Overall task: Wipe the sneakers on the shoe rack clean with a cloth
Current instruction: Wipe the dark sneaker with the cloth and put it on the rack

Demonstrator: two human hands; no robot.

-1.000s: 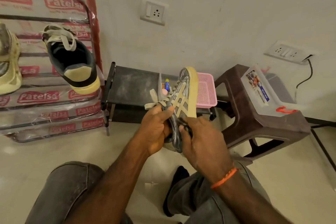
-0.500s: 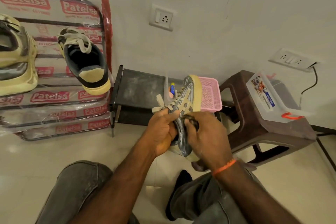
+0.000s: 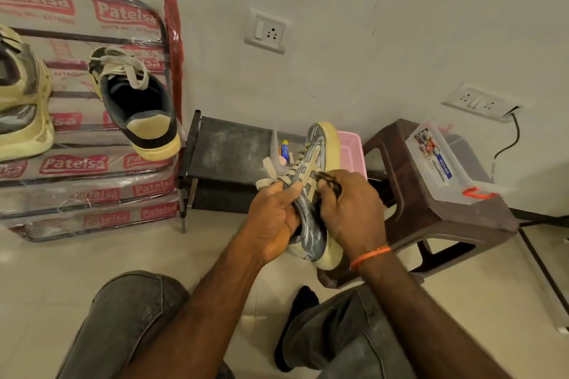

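I hold a grey sneaker (image 3: 317, 157) with beige stripes and a yellowed sole on its side in front of me, toe pointing away. My left hand (image 3: 272, 218) grips its upper near the laces. My right hand (image 3: 351, 209) presses a small dark cloth (image 3: 331, 183) against the striped side, fingers curled round the cloth. On the plastic-wrapped shoe rack (image 3: 92, 163) at the left stand a dark sneaker with a yellowed heel (image 3: 138, 104) and another yellowish sneaker (image 3: 21, 108), cut off by the frame edge.
A low black shelf (image 3: 228, 151) against the wall carries a pink basket (image 3: 352, 154) and small bottles. A brown plastic stool (image 3: 425, 206) with a clear lidded box (image 3: 443, 160) stands to the right. My knees in grey jeans fill the foreground on the tiled floor.
The view has shifted so the rack sits further right and lower. My right hand has slid the cloth up along the sneaker's side, toward the stripes. My left hand keeps its hold.
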